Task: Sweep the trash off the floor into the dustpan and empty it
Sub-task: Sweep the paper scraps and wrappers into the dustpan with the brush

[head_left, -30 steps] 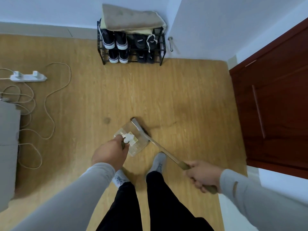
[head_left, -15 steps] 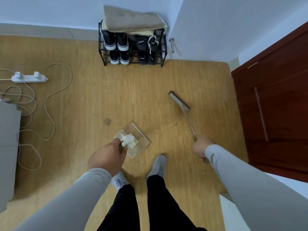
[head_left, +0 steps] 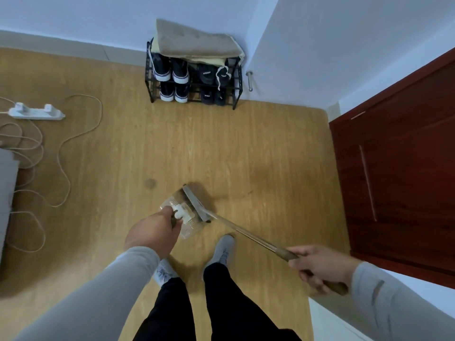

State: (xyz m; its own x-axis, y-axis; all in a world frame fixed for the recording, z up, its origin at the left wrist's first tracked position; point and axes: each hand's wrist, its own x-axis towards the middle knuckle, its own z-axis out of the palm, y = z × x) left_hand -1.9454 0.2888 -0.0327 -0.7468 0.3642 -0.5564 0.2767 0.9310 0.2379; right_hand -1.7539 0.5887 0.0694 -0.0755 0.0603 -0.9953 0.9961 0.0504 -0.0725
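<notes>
The clear dustpan (head_left: 181,212) sits on the wooden floor (head_left: 221,143) just ahead of the person's socked feet, its open mouth facing about two o'clock. The left hand (head_left: 152,233) curls round its dark handle at the seven o'clock end. The broom head (head_left: 195,204) lies right along that mouth, touching or nearly touching the lip, its long axis running from eleven to five o'clock. The broom shaft (head_left: 248,236) trails off toward four o'clock, where the right hand (head_left: 322,268) grips the brown handle with fingers wrapped tight. A white scrap (head_left: 182,210) shows through the pan near the handle; whether any trash is left on the floor I cannot tell. The next short pull should run toward eight o'clock, into the pan, with the left hand bracing against it. The near sock (head_left: 222,247) sits close at five o'clock of the pan. The shoe rack (head_left: 192,82) at twelve, power strip (head_left: 37,113) and loose cable (head_left: 66,148) at nine to ten, and red door (head_left: 398,168) at three are all well apart.
</notes>
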